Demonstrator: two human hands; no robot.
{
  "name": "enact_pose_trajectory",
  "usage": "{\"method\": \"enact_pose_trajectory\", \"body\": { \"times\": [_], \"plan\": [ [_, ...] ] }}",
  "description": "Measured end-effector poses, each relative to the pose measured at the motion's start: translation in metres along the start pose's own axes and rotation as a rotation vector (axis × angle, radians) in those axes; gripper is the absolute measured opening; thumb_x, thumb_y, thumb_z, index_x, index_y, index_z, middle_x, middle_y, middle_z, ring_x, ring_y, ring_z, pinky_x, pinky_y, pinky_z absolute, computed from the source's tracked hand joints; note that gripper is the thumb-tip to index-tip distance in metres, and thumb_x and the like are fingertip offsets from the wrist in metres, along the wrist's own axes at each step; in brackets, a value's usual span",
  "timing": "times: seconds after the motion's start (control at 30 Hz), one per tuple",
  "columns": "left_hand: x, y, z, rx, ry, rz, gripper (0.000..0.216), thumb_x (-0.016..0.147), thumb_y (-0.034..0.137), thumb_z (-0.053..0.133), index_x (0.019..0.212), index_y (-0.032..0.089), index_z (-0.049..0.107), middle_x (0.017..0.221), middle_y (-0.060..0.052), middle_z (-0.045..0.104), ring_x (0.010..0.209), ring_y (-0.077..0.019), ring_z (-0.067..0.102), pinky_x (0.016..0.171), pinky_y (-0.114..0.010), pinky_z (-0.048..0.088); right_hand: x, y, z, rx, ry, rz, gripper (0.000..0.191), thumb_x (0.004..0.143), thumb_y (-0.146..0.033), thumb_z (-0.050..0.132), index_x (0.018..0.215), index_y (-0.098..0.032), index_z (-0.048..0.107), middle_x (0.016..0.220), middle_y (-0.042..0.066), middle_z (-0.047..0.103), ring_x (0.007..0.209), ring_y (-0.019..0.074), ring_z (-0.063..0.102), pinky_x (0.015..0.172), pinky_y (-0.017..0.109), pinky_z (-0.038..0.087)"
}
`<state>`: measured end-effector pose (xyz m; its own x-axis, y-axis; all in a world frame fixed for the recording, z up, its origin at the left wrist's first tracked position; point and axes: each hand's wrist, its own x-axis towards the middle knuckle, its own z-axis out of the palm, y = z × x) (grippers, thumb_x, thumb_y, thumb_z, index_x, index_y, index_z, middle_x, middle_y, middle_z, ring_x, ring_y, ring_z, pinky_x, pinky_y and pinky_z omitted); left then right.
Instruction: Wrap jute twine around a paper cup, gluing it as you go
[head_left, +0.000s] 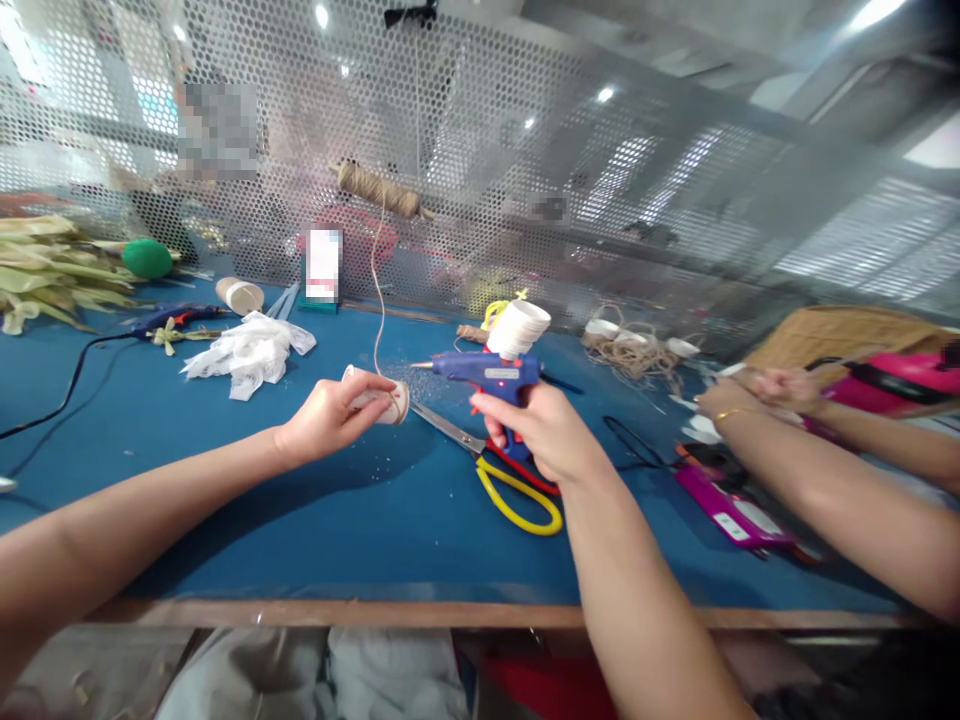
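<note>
My left hand (pixel 341 415) is closed round a small pale paper cup (pixel 397 403) lying on its side just above the table. Twine (pixel 377 290) runs down to the cup from a spool of brown twine (pixel 382 190) on the mesh panel. In my right hand (pixel 544 425) is a blue hot glue gun (pixel 487 368), its nozzle pointing left toward the cup with a gap between them. Beneath the gun lie scissors (pixel 517 500) with one yellow and one red handle, blades toward the cup.
White lace (pixel 251 350), another glue gun (pixel 176 318) and corn husks (pixel 52 265) lie left. Stacked white cups (pixel 519 328) stand behind my right hand. Twine-wrapped cups (pixel 637 348) lie farther right. At right are a co-worker's hands (pixel 750 395) and a purple device (pixel 735 505).
</note>
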<state>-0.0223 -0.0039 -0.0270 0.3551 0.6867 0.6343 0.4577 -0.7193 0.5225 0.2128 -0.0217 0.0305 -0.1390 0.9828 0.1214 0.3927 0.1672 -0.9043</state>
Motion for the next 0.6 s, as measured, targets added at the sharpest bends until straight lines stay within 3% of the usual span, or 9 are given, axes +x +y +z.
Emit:
{"method": "enact_pose_trajectory", "body": {
  "times": [0.13, 0.23, 0.4, 0.5, 0.6],
  "plan": [
    [-0.001, -0.001, 0.001, 0.056, 0.022, 0.115, 0.023, 0.08, 0.024, 0.047, 0.098, 0.012, 0.054, 0.09, -0.008, 0.066, 0.076, -0.0113, 0.063, 0.067, -0.019, 0.047, 0.032, 0.012, -0.013, -0.065, 0.152, 0.074, 0.023, 0.072, -0.036, 0.057, 0.071, -0.013, 0.053, 0.06, 0.001, 0.053, 0.048, 0.0065, 0.046, 0.043, 0.018, 0.038],
    [-0.002, 0.001, 0.001, 0.088, 0.028, 0.197, 0.021, 0.08, 0.022, 0.048, 0.097, 0.012, 0.053, 0.083, -0.007, 0.067, 0.069, -0.0103, 0.063, 0.061, -0.018, 0.047, 0.056, 0.03, -0.014, -0.24, 0.144, 0.239, 0.027, 0.081, -0.036, 0.044, 0.066, -0.014, 0.05, 0.058, 0.0, 0.05, 0.042, 0.0053, 0.044, 0.042, 0.019, 0.038],
    [-0.003, 0.005, 0.002, 0.126, 0.018, 0.289, 0.019, 0.079, 0.021, 0.049, 0.095, 0.012, 0.053, 0.067, -0.003, 0.066, 0.053, -0.0089, 0.059, 0.051, -0.017, 0.045, 0.078, 0.065, -0.006, -0.404, 0.16, 0.308, 0.031, 0.076, -0.039, 0.051, 0.055, -0.015, 0.049, 0.047, 0.002, 0.048, 0.042, 0.0116, 0.049, 0.041, 0.024, 0.039],
    [-0.004, 0.007, 0.002, 0.134, 0.012, 0.317, 0.019, 0.079, 0.02, 0.048, 0.096, 0.012, 0.052, 0.068, -0.004, 0.066, 0.053, -0.0098, 0.059, 0.051, -0.018, 0.046, 0.082, 0.07, -0.005, -0.523, 0.218, 0.301, 0.027, 0.07, -0.036, 0.058, 0.054, -0.015, 0.052, 0.054, 0.008, 0.055, 0.061, 0.0197, 0.056, 0.053, 0.03, 0.042],
    [-0.004, 0.007, 0.001, 0.127, 0.005, 0.321, 0.018, 0.08, 0.02, 0.048, 0.096, 0.013, 0.052, 0.07, -0.004, 0.066, 0.056, -0.0101, 0.06, 0.053, -0.018, 0.046, 0.078, 0.052, 0.002, -0.605, 0.273, 0.225, 0.019, 0.066, -0.032, 0.063, 0.061, -0.015, 0.057, 0.076, 0.014, 0.062, 0.087, 0.0264, 0.054, 0.068, 0.034, 0.041]
  ]
}}
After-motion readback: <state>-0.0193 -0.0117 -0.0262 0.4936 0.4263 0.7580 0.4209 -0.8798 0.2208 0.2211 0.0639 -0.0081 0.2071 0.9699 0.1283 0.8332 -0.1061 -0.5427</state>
